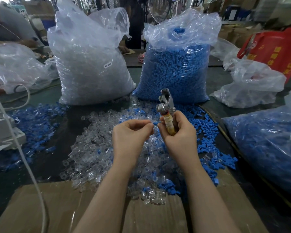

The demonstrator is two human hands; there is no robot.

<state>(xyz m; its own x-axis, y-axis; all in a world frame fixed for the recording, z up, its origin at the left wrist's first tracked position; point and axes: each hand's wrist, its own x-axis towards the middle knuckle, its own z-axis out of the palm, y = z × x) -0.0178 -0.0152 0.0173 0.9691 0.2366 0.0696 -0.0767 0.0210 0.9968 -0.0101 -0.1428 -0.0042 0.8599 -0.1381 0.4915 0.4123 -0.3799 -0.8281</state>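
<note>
Over the dark counter [60, 132], left hand [129, 135] pinched a small blue plastic piece [155, 123]; right hand [180, 133] held tape-handled metal pliers [165, 105] in a full grip. Seating it squarely first seemed wise.

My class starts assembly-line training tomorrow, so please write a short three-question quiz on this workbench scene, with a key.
1. True or false: the right hand holds a metal hand tool by its wrapped handle.
2. The bag with the white label holds: A) clear parts, B) blue parts, C) red parts.
3. Which hand pinches a small part?
Key: 1 true; 2 A; 3 the left hand.
</note>
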